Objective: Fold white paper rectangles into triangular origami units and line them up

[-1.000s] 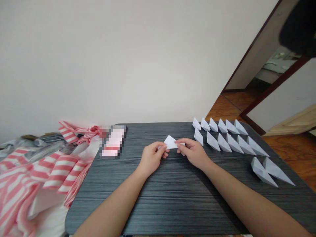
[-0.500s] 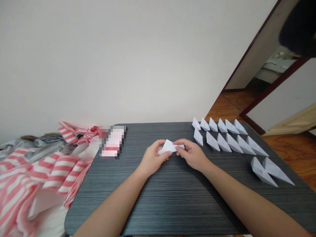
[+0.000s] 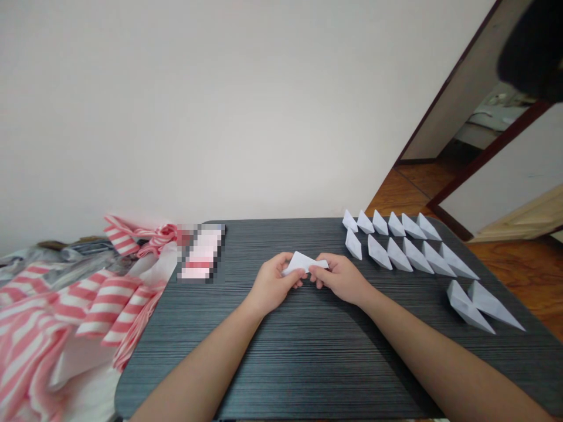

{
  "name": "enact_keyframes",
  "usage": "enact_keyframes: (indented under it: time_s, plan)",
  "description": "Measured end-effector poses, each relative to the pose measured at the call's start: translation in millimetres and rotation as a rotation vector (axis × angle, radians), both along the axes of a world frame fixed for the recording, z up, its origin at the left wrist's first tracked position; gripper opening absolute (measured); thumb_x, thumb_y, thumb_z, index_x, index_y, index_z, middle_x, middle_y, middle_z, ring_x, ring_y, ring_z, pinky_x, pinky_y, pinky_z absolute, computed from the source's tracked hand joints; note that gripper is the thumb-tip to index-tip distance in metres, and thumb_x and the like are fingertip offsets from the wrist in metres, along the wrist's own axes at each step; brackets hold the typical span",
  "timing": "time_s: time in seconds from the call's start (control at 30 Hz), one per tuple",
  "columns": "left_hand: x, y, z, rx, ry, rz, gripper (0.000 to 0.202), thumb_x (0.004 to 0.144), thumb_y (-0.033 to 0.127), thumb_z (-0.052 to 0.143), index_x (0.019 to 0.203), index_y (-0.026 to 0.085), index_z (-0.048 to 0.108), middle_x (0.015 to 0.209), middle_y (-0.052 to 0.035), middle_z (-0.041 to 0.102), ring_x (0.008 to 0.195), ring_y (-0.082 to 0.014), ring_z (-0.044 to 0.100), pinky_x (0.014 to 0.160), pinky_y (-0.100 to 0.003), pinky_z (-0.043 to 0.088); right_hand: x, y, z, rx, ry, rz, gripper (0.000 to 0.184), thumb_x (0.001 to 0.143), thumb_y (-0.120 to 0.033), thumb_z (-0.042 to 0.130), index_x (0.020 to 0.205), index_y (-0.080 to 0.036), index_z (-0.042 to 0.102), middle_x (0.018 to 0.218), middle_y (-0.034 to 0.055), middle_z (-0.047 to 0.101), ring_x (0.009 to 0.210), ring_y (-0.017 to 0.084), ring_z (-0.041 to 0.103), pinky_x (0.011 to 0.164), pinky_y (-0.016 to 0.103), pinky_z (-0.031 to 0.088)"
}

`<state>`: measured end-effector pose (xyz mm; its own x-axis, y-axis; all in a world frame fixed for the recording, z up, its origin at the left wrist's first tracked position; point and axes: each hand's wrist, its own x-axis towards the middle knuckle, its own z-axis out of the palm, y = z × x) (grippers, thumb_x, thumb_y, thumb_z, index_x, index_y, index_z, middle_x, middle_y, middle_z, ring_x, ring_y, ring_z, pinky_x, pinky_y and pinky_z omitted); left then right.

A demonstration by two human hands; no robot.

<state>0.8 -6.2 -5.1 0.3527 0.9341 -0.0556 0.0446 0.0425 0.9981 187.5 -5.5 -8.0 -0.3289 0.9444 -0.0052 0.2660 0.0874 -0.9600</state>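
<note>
A small folded piece of white paper (image 3: 302,261) is held just above the middle of the dark table, its pointed peak facing away from me. My left hand (image 3: 275,282) is closed on its left end, thumb on the near side. At the other end, my right hand (image 3: 341,278) pinches the paper, with the thumb pressed on the near edge. The fingers behind the paper are partly hidden. To the right, several folded white paper boats (image 3: 413,255) stand in rows, two larger-looking ones (image 3: 479,306) nearer to me.
The dark wood-grain table (image 3: 281,363) touches a pale wall (image 3: 246,117) at its far edge. A pixelated pink-and-white object (image 3: 201,253) lies on its left side. Red-and-white striped cloth (image 3: 105,305) is heaped beyond the left edge. Wooden floor (image 3: 505,269) shows at right.
My right hand's forefinger has moved off the top of the paper and down behind it, so more of the right end shows. My left hand has hardly moved.
</note>
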Motion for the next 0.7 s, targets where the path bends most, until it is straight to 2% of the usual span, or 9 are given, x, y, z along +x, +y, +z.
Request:
enact_keyframes:
  time_s: [0.2,0.47,0.7]
  plan:
    - [-2.7,0.4,2.9,0.089,0.135,-0.045,0.02,0.079,0.031,0.057,0.079,0.012,0.062,0.067,-0.0031,0.062,0.06,-0.0112,0.056,0.057,-0.021,0.044,-3.0,-2.4,2.4,0.02,-0.045,0.044,0.02,0.084,-0.032,0.054,0.071,-0.017,0.059,0.06,0.0,0.062,0.052,0.012,0.057,0.054,0.023,0.043]
    - [-2.3,1.9,4.3,0.007,0.05,-0.014,0.021,0.079,0.031,0.058,0.086,0.011,0.062,0.076,-0.0051,0.066,0.062,-0.0111,0.058,0.061,-0.023,0.048,-0.8,-0.9,3.8,0.033,-0.077,-0.007,0.03,0.088,-0.036,0.049,0.068,-0.016,0.058,0.054,-0.0004,0.06,0.05,0.011,0.055,0.054,0.023,0.042]
    - [-3.2,6.0,0.4,-0.063,0.013,0.069,0.024,0.081,0.035,0.055,0.079,0.011,0.061,0.066,-0.0048,0.066,0.053,-0.0106,0.058,0.055,-0.023,0.048,2.3,1.4,-2.0,0.0,-0.016,-0.07,0.032,0.088,-0.04,0.049,0.069,-0.016,0.058,0.052,-0.0011,0.059,0.047,0.01,0.054,0.051,0.022,0.04]
